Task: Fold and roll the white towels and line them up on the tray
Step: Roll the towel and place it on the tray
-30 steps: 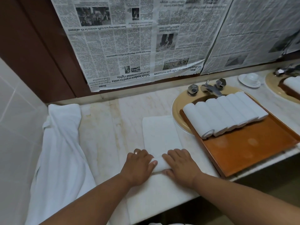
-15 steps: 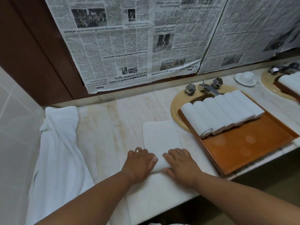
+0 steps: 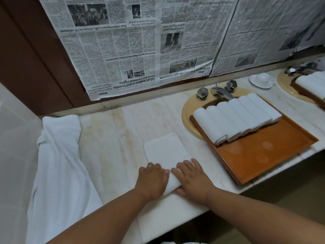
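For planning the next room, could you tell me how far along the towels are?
Done: a row of rolled white towels on the orange wooden tray. In hand: left hand and right hand press a partly rolled white towel. Remaining: finish it, tray it, then the crumpled white cloth heap.

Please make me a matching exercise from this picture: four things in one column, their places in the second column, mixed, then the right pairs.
1. rolled towels
2. half-rolled towel
3. loose towel heap
4. tray

A. across the sink
B. under left hand and right hand
C. beside the tiled wall
D. in a row on the tray

Pairs: 1-D, 2-B, 3-C, 4-A
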